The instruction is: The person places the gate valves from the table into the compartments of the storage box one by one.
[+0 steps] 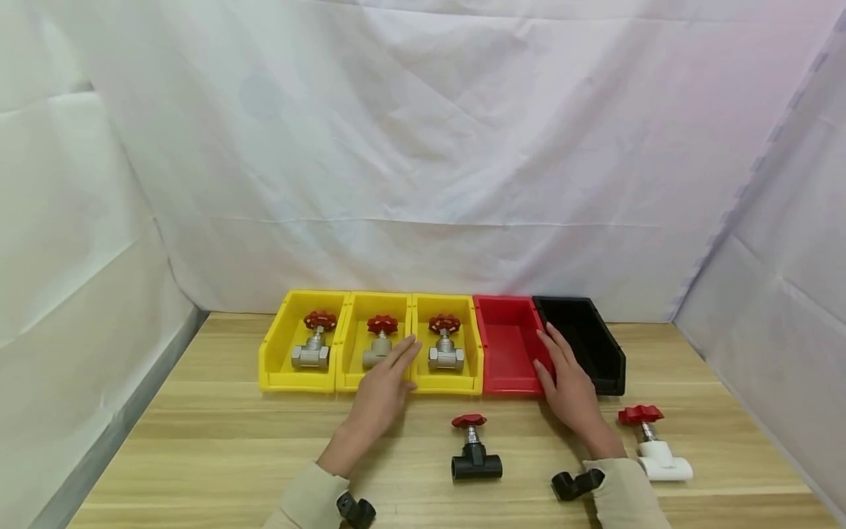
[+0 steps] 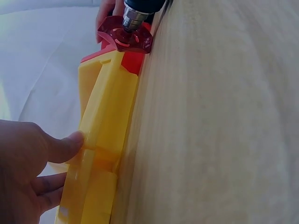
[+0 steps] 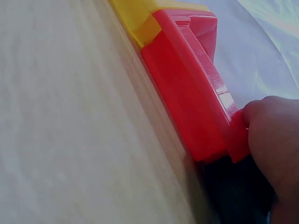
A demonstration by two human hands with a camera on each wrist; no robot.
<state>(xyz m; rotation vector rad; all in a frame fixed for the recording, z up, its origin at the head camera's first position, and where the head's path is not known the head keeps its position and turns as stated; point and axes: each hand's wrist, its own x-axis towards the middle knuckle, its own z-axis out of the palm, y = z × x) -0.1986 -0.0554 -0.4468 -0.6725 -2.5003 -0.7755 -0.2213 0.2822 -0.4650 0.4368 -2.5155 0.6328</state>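
White cloth [image 1: 429, 147] hangs behind a wood-grain worktop [image 1: 172, 455] bearing five bins in a row. The leftmost yellow bin [image 1: 297, 383] holds a red-wheeled metal valve [image 1: 311, 356]; the second yellow bin [image 1: 350, 385] holds a grey one [image 1: 374, 358], partly hidden by the left hand [image 1: 383, 393], its grip wide, straight fingers over the seam with the third yellow bin [image 1: 449, 384], which holds another metal valve [image 1: 446, 358]. A black tee valve [image 1: 477, 466] stands in front. Next is the red bin [image 1: 509, 345]; the right hand [image 1: 570, 389], grip likewise wide, touches its edge beside the black bin [image 1: 575, 323]. Far right stands a white tee valve [image 1: 664, 466].
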